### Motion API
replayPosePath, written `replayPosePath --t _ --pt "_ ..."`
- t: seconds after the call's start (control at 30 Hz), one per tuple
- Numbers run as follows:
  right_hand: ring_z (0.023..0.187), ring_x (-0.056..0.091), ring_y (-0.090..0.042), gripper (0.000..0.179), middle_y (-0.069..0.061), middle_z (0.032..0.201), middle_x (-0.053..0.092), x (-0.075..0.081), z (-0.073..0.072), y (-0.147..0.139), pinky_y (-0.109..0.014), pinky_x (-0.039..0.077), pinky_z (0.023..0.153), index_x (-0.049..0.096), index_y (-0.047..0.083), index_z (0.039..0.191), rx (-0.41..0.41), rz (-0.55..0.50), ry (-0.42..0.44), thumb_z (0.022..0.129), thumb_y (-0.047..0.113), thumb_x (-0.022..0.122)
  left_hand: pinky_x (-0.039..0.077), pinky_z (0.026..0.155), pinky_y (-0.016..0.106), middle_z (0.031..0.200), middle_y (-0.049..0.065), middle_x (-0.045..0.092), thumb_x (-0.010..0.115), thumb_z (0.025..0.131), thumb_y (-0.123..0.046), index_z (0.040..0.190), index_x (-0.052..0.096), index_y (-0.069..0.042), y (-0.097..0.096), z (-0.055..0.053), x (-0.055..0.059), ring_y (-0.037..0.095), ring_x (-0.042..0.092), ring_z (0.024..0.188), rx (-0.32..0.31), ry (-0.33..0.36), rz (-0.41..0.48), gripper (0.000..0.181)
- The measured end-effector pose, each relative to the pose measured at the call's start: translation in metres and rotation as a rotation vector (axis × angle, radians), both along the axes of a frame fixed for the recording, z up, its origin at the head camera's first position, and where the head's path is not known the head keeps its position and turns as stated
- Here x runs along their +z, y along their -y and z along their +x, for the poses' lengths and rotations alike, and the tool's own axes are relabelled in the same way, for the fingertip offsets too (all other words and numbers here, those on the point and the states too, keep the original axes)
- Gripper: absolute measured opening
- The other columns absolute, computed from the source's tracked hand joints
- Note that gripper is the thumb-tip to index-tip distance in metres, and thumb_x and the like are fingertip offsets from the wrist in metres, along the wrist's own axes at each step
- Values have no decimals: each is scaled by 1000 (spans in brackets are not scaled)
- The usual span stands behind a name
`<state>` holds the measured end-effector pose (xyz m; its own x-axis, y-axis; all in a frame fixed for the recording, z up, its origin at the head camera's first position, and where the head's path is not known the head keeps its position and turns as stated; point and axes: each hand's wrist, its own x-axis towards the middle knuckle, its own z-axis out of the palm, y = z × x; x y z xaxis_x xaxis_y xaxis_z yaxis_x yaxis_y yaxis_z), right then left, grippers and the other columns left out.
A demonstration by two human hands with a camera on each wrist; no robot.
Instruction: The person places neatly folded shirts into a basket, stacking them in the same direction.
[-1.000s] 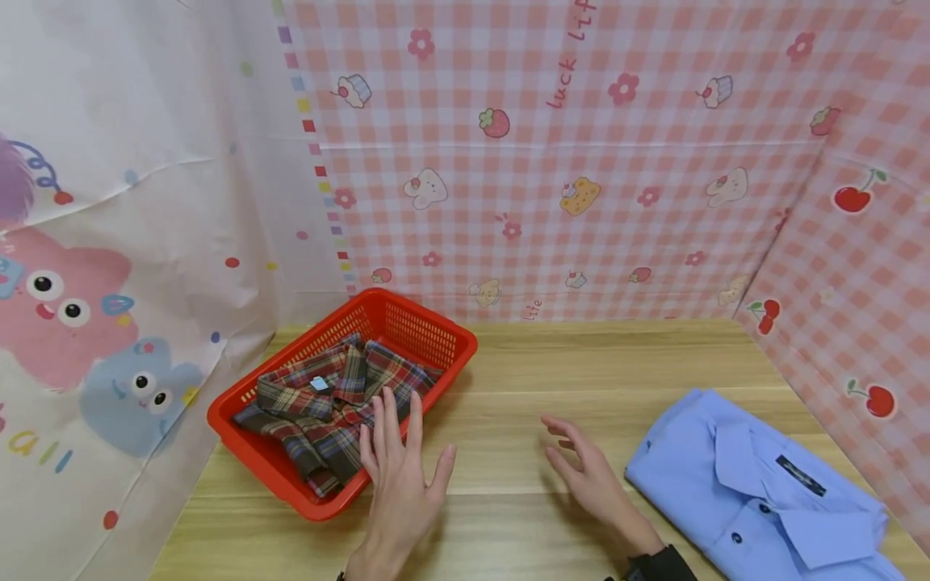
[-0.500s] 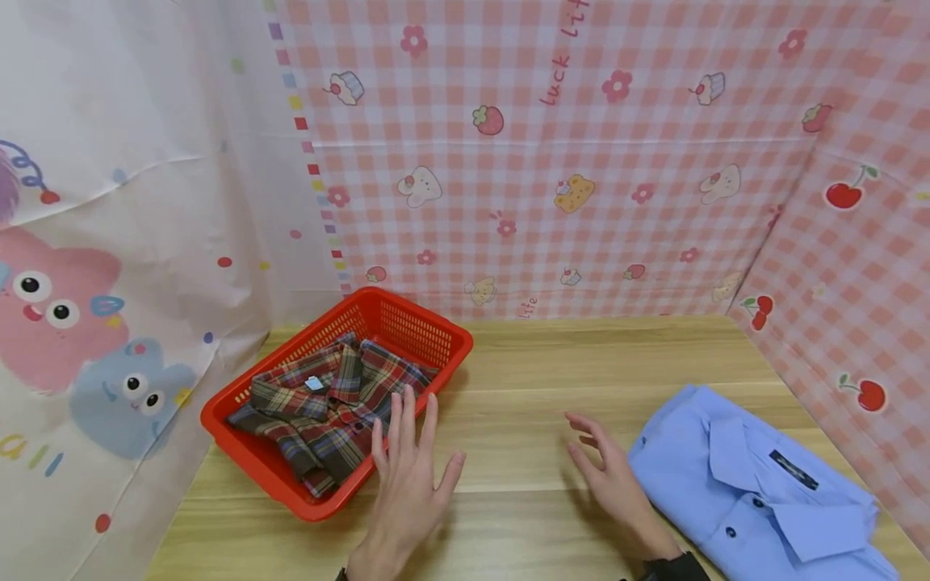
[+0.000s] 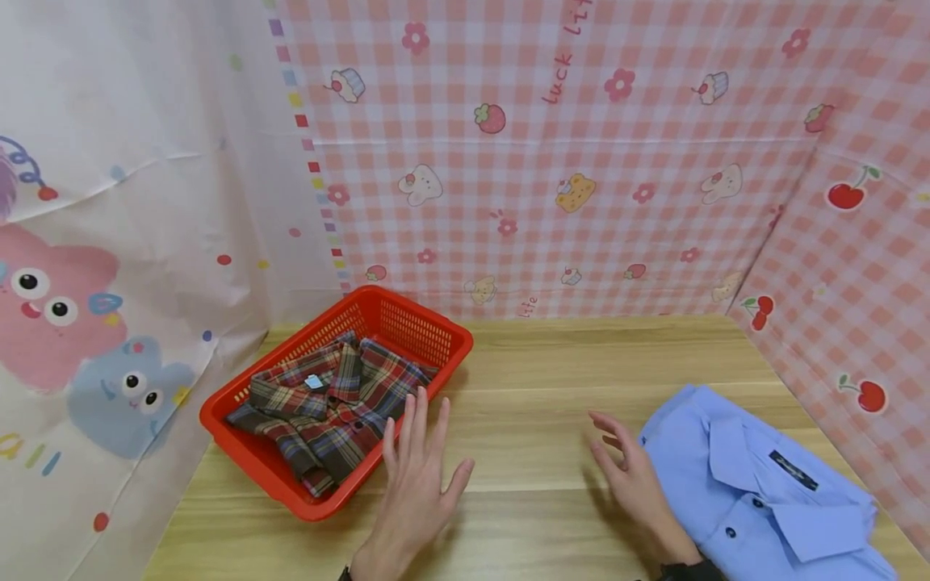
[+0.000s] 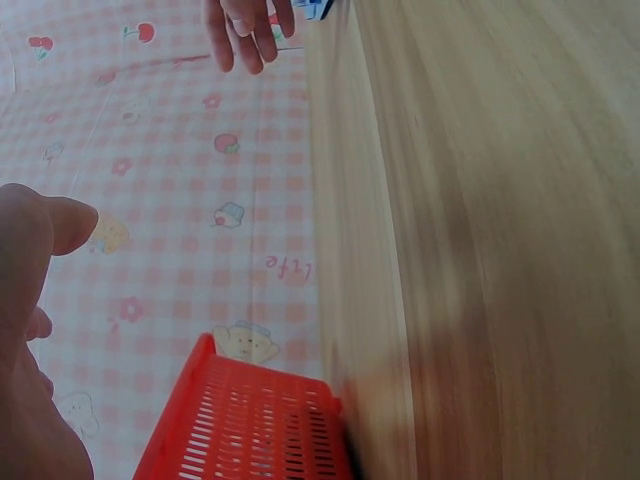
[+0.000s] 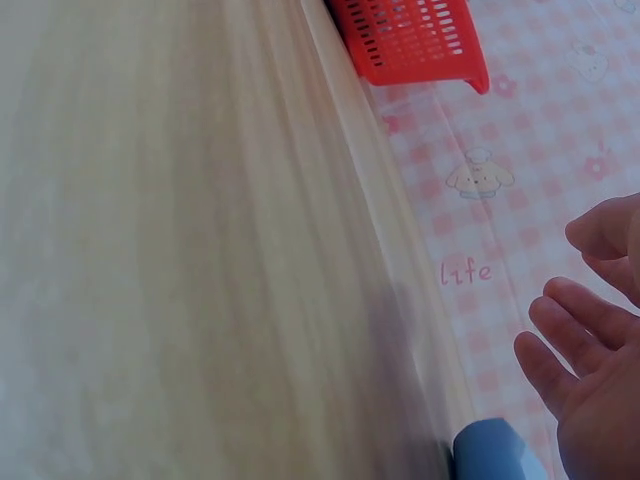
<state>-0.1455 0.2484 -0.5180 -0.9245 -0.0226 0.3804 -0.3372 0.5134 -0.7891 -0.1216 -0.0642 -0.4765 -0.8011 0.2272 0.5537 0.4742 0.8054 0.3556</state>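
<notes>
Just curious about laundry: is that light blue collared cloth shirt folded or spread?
Folded: the blue shirt lies compact, its collar uppermost, no sleeves spread.

We are facing a pink checked back wall [image 3: 538, 161]; a white cartoon-printed left wall [image 3: 182, 266] and a cherry-dotted right wall [image 3: 814, 266] are flanking it, and a wood-grain surface [image 3: 538, 363] is spreading below.

L hand [image 3: 419, 484] is hovering back up, fingers pointing fwd & slightly spread, thumb angling R. R hand [image 3: 634, 478] is hanging well apart, fingers loosely curving, palm prob. facing L, view's poor.
</notes>
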Motion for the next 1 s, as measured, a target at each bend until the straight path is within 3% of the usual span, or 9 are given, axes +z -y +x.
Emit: replayPosePath --t 0.23,0.47,0.6,0.83,1.0 --pt "118 53 -11 42 -19 130 59 -3 1 -8 -15 43 95 55 3 135 -9 -21 -88 94 -5 60 -4 116 56 163 21 6 67 90 -33 157 23 -9 -1 0 -2 36 3 150 -21 -28 -5 84" --pt "119 45 6 42 -21 132 56 -2 1 -21 -10 38 97 52 -1 136 -43 -7 -60 94 -5 59 -7 118 51 162 23 8 66 91 -33 155 27 -6 0 0 -4 36 5 149 -19 -43 -38 79" --pt "120 43 8 41 -21 131 56 -2 1 -28 -8 35 98 52 -5 134 -87 16 -80 93 -7 59 -11 118 47 162 23 8 63 91 -34 153 31 -3 0 0 -6 37 6 149 -24 -71 -52 76" --pt "118 42 7 40 -21 130 56 0 5 -43 -4 32 97 52 -5 134 -175 51 -69 94 -4 58 -5 117 53 163 19 9 61 93 -35 151 38 -8 1 0 -6 37 8 149 -36 -56 -57 68" --pt "119 46 -3 39 -19 131 56 4 9 -56 -3 29 95 53 0 135 -263 85 -38 97 3 58 3 115 60 163 15 14 61 93 -34 150 41 -13 2 1 -7 35 10 149 -43 -38 -82 65"
